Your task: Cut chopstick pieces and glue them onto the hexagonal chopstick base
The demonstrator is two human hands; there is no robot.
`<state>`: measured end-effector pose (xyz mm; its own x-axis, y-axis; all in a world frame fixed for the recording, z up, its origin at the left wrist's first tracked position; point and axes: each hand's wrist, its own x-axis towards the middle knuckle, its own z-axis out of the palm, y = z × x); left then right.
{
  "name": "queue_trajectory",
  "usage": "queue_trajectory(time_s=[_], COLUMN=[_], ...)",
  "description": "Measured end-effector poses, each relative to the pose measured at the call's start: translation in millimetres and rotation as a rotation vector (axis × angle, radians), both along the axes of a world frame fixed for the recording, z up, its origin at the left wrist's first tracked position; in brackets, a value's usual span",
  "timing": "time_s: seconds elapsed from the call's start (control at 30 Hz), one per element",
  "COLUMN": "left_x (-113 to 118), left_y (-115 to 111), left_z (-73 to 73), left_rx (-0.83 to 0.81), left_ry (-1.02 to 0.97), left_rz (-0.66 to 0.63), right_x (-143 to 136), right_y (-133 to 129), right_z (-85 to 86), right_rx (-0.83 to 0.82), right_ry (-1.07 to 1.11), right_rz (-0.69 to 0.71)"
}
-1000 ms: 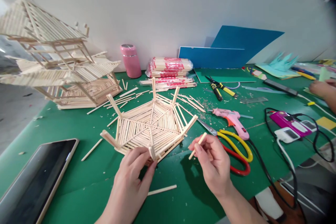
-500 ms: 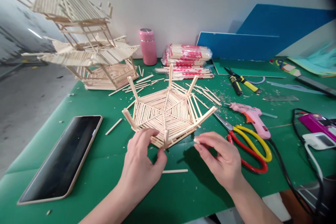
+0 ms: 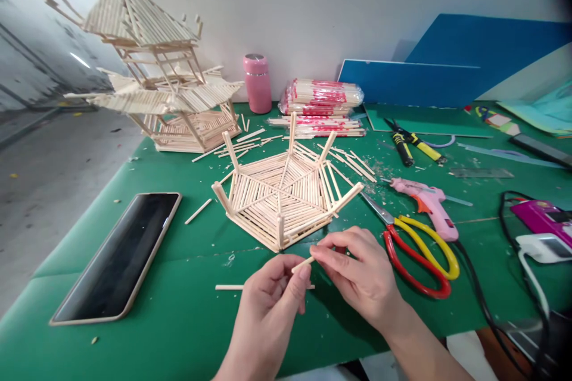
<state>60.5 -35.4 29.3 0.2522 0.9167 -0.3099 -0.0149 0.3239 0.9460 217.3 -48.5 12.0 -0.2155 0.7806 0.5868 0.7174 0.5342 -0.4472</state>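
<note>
A short wooden stick (image 3: pixel 302 264) is between my two hands, in front of the hexagonal stick base. My right hand (image 3: pixel 360 277) pinches its far end between thumb and fingertips. The thumb and forefinger of my left hand (image 3: pixel 272 294) are closed at its near end. Beyond them lies the hexagonal base (image 3: pixel 263 196), made of sticks in rings, with upright posts at its corners and short rails along its right side. Another stick (image 3: pixel 229 287) lies on the green table, partly covered by my left hand.
A pagoda-like stick model (image 3: pixel 179 98) stands at the back left, a phone (image 3: pixel 118 256) nearer me. On the right are scissors (image 3: pixel 420 256), a pink glue gun (image 3: pixel 424 202) with a cord, and pliers (image 3: pixel 413 143). Bagged sticks (image 3: pixel 322 101) and a pink flask (image 3: pixel 258 83) stand behind.
My left hand has left the near corner of the base and moved right and toward me. Both hands now meet at the short stick. The view has shifted slightly.
</note>
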Motion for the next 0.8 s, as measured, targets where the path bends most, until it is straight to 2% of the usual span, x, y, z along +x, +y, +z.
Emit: queue_trajectory(time_s=[0.07,0.13,0.2,0.27,0.37,0.47,0.63,0.8], left_x=[4,7,9,10,14,19,28,37], left_y=[-1,-2,-2,-2,-3,-5,-9,-8], left_z=[-1.4,-1.2,-0.4,-0.2,-1.8,-3.5,-2.1,-1.4], left_rx=[-0.025,-0.084,-0.158,-0.213,-0.254,-0.263,-0.281,-0.346], left_ry=[-0.071,-0.142,-0.213,-0.273,-0.326,-0.334,-0.343,-0.435], left_rz=[0.068,0.133,0.173,0.194,0.203,0.199,0.237,0.297], right_x=[2,6,11,14,11,1,-8,-9], right_y=[-1,-3,-7,-10,-15,-16,-9,-4], right_z=[1.4,1.0,-1.2,-4.1,-5.6,-2.3,0.0,-3.1], right_rx=[-0.005,-0.018,-0.092,-0.278,-0.653,-0.844,-0.901,-0.900], right_ry=[0.034,0.191,0.479,0.786,1.030,1.084,1.240,1.264], right_rz=[-0.034,-0.167,-0.352,-0.446,-0.342,-0.212,-0.199,-0.191])
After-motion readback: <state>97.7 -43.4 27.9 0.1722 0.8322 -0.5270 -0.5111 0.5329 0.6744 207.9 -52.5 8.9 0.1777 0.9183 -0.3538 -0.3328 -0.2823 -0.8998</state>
